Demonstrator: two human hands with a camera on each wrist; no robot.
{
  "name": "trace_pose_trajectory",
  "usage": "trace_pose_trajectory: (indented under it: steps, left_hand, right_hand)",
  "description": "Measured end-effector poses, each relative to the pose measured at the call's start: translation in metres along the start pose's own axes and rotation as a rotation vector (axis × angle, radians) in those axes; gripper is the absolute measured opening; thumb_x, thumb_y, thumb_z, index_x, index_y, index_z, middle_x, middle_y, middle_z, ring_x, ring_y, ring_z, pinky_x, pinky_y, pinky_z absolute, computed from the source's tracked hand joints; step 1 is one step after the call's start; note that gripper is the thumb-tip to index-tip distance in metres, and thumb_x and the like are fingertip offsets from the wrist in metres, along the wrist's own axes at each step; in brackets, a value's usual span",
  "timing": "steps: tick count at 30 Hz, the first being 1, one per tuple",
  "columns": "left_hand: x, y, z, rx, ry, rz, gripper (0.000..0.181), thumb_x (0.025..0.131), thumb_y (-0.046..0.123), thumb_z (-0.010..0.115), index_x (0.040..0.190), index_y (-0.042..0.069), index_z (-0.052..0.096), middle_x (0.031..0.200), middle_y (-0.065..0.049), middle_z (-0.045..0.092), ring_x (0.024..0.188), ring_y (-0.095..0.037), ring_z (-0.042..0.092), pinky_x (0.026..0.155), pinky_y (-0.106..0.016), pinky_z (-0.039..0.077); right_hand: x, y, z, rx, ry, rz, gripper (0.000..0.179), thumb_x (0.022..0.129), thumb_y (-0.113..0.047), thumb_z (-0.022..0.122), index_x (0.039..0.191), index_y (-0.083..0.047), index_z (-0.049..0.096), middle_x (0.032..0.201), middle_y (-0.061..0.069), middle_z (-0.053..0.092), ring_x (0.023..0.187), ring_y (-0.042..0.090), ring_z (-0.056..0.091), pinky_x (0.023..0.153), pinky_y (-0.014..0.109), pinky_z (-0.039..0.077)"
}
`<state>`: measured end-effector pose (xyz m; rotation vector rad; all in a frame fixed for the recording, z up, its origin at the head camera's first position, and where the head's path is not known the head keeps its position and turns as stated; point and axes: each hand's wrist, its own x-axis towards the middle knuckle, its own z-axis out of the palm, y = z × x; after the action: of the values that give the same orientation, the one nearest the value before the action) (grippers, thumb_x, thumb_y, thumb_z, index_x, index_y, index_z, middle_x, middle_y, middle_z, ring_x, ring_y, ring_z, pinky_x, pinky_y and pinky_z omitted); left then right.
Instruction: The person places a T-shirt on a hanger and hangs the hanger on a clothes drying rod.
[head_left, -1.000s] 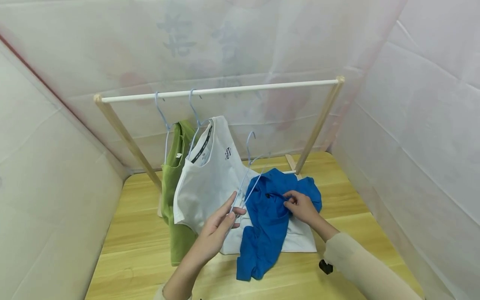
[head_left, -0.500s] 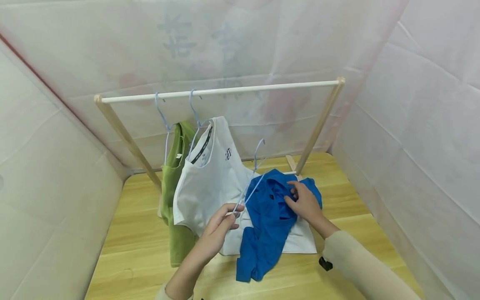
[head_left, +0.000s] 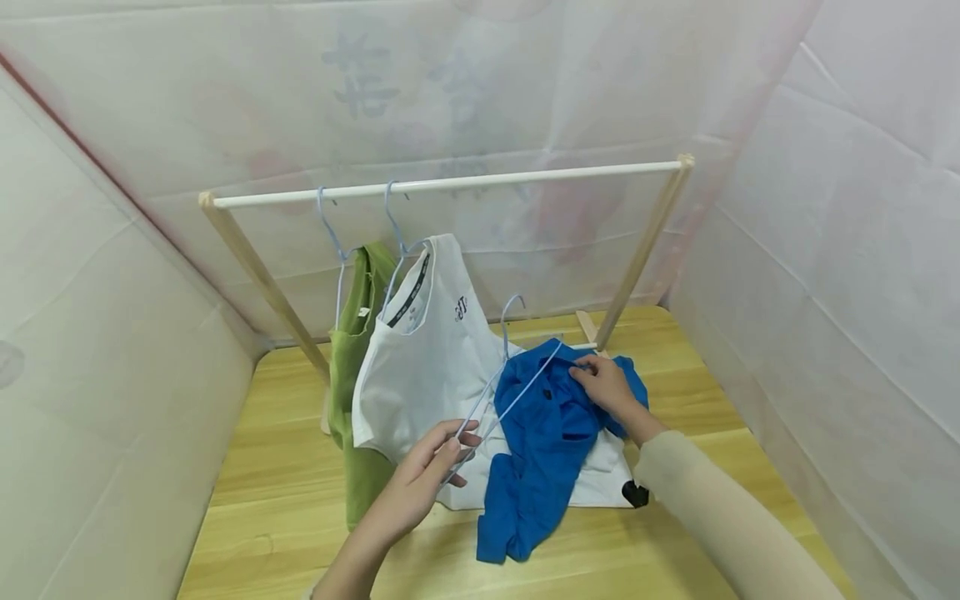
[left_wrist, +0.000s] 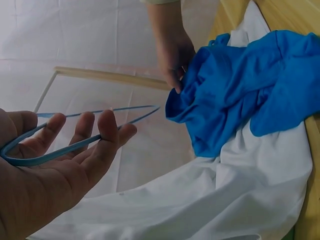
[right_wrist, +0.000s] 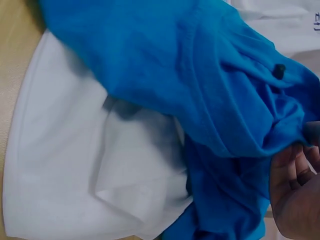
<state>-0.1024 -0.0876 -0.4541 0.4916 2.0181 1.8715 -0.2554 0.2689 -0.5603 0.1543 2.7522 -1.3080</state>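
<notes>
My left hand (head_left: 423, 475) holds a thin light-blue wire hanger (left_wrist: 30, 161) by its lower part, hook upward, its fingers loosely curled round the wire. The hanger's upper end lies over a crumpled blue shirt (head_left: 536, 467), by its collar. My right hand (head_left: 611, 392) pinches the edge of the shirt's neck opening; in the right wrist view thumb and fingers (right_wrist: 297, 165) grip the cloth. A small dark spot shows near that neckline. The shirt lies on a spread white garment, one sleeve reaching toward the front of the table.
A wooden rack with a white rod (head_left: 525, 177) stands at the back. From its left part hang a green top (head_left: 363, 483) and a white top (head_left: 405, 375) on similar hangers. Pale cloth walls enclose the wooden table (head_left: 262, 467) at the back and sides.
The hanger has come down toward the blue shirt, its tip now over the collar. My right hand loosened from the shirt, opened its neckline, and now pinches the neckline edge farther back.
</notes>
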Motion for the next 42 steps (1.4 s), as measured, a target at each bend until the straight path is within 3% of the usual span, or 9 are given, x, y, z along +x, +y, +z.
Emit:
trace_pose_trajectory:
  steps: [9, 14, 18, 26, 42]
  left_hand:
    - [-0.013, 0.002, -0.006, 0.117, -0.052, -0.022, 0.037, 0.11, 0.028, 0.035, 0.137, 0.012, 0.054, 0.129, -0.013, 0.061, 0.116, -0.026, 0.061, 0.076, -0.038, 0.058]
    - [-0.011, 0.0, -0.005, 0.125, -0.039, -0.019, 0.037, 0.11, 0.028, 0.035, 0.138, 0.012, 0.054, 0.13, -0.013, 0.061, 0.118, -0.029, 0.06, 0.076, -0.037, 0.058]
    - [-0.005, -0.003, -0.003, 0.102, -0.023, -0.015, 0.038, 0.11, 0.03, 0.035, 0.138, 0.013, 0.053, 0.13, -0.013, 0.061, 0.119, -0.032, 0.06, 0.078, -0.038, 0.058]
    - [0.004, -0.005, 0.002, 0.076, -0.016, -0.005, 0.038, 0.11, 0.03, 0.035, 0.139, 0.013, 0.053, 0.127, -0.012, 0.06, 0.116, -0.03, 0.059, 0.079, -0.041, 0.058]
    - [0.013, -0.003, 0.008, -0.004, 0.008, -0.001, 0.038, 0.11, 0.032, 0.036, 0.139, 0.014, 0.053, 0.132, -0.014, 0.057, 0.121, -0.033, 0.06, 0.08, -0.043, 0.058]
  right_hand:
    - [0.007, -0.006, -0.002, 0.095, 0.026, 0.102, 0.035, 0.101, -0.034, 0.058, 0.124, -0.009, 0.064, 0.102, 0.013, 0.062, 0.074, 0.02, 0.063, 0.061, 0.032, 0.057]
    - [0.006, -0.012, -0.001, 0.117, 0.044, 0.09, 0.037, 0.101, -0.034, 0.058, 0.126, -0.007, 0.063, 0.101, 0.013, 0.061, 0.072, 0.02, 0.062, 0.06, 0.032, 0.056]
    - [0.003, -0.018, -0.001, 0.131, 0.054, 0.045, 0.035, 0.1, -0.034, 0.06, 0.123, -0.008, 0.064, 0.095, 0.011, 0.06, 0.067, 0.019, 0.059, 0.057, 0.031, 0.054]
    - [-0.011, -0.044, -0.005, 0.111, 0.106, -0.123, 0.028, 0.099, -0.032, 0.063, 0.116, -0.011, 0.068, 0.088, 0.007, 0.062, 0.072, 0.021, 0.056, 0.06, 0.028, 0.048]
    - [-0.044, -0.083, -0.002, 0.183, 0.022, -0.335, 0.026, 0.098, -0.033, 0.065, 0.113, -0.012, 0.067, 0.085, 0.005, 0.065, 0.066, 0.022, 0.057, 0.052, 0.027, 0.049]
